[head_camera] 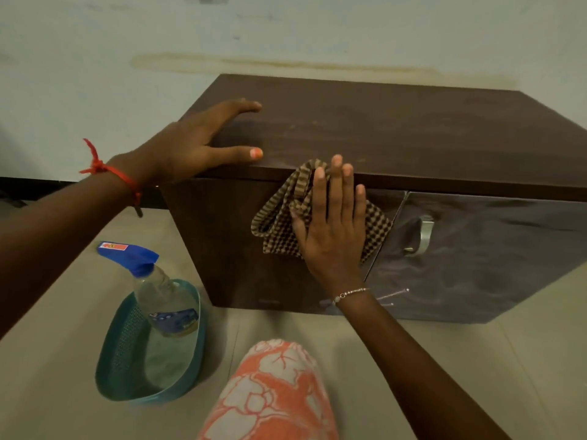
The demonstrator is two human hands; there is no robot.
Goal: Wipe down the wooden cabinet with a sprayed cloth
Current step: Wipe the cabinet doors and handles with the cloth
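Nearest, in front of the cabinet (413, 131), a knee (273, 392) in orange-and-white patterned fabric rises from the tiled floor (47, 376). Off the cabinet's front left corner, a teal basket (122, 350) sits on the floor. A clear spray bottle (162, 300) with a blue trigger head leans inside it, the nozzle pointing away from the cabinet.

On the cabinet's front, the right hand (333, 223), a beaded bracelet (351, 293) at its wrist, lies flat on the checked brown cloth (276, 230). Its fingers (320, 192) are straight and close together, pressing the cloth against the left door just below the top edge. The fingertips reach that edge. The cloth is bunched, its folds spilling out to both sides of the palm. Just beside it, on the cabinet's right door, is a metal handle (424, 235).

Farther back, the left hand (197, 144), a red thread (108, 173) tied at its wrist, rests on the cabinet's top left corner. Its fingers (244, 107) are spread and relaxed on the top, grasping nothing, with the thumb lying along the front edge.

Behind the cabinet stands a pale wall (95, 74) with a yellowish stain running just above the cabinet's back edge.
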